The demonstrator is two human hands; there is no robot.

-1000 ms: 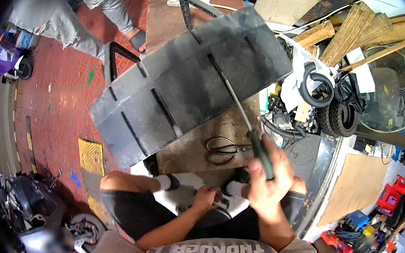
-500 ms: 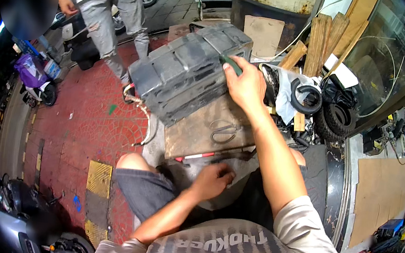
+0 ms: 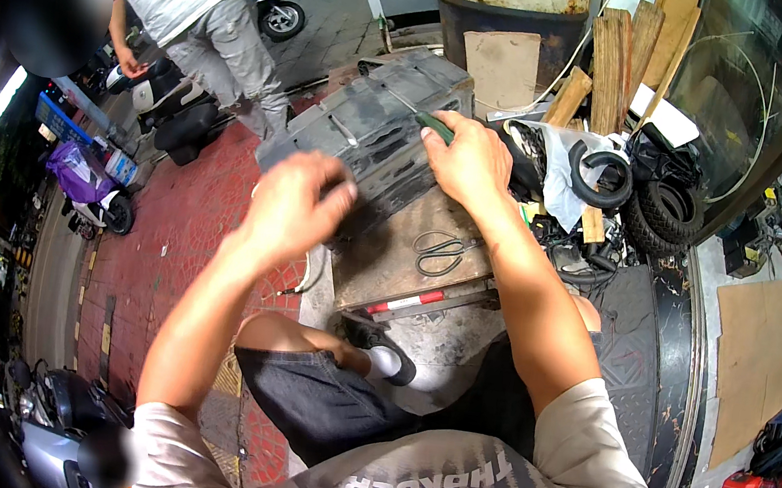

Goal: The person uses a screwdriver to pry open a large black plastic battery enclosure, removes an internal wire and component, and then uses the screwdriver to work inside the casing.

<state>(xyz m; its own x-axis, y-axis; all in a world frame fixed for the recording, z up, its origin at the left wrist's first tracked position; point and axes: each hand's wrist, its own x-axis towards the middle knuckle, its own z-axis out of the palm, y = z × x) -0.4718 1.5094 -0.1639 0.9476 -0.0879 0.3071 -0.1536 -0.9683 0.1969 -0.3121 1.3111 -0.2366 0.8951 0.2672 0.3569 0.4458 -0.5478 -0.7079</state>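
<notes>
A dusty, dark battery-like box [image 3: 390, 152] with a segmented top lies ahead of me on a wooden board [image 3: 370, 278]. My right hand [image 3: 473, 162] grips a screwdriver [image 3: 438, 128] by its green handle, at the box's right end. The thin shaft points up and left across the top. My left hand [image 3: 294, 202] hovers at the box's near left side, blurred, thumb apart from the fingers and nothing visible between them. It hides part of the box. Scissors [image 3: 441, 254] with dark loop handles rest on the board, with a red-and-white rod [image 3: 406, 303] below them.
Worn tyres [image 3: 664, 217], an inner tube and wood planks [image 3: 611, 71] are piled on the right. A rusty drum [image 3: 514, 7] stands behind the box. A person in light clothes [image 3: 230, 47] stands at the far left, near parked scooters [image 3: 170, 113]. Cardboard [image 3: 764, 359] lies at far right.
My left hand has risen from near my lap to the box's left side. My right hand still holds the screwdriver, whose shaft now shows over the box top.
</notes>
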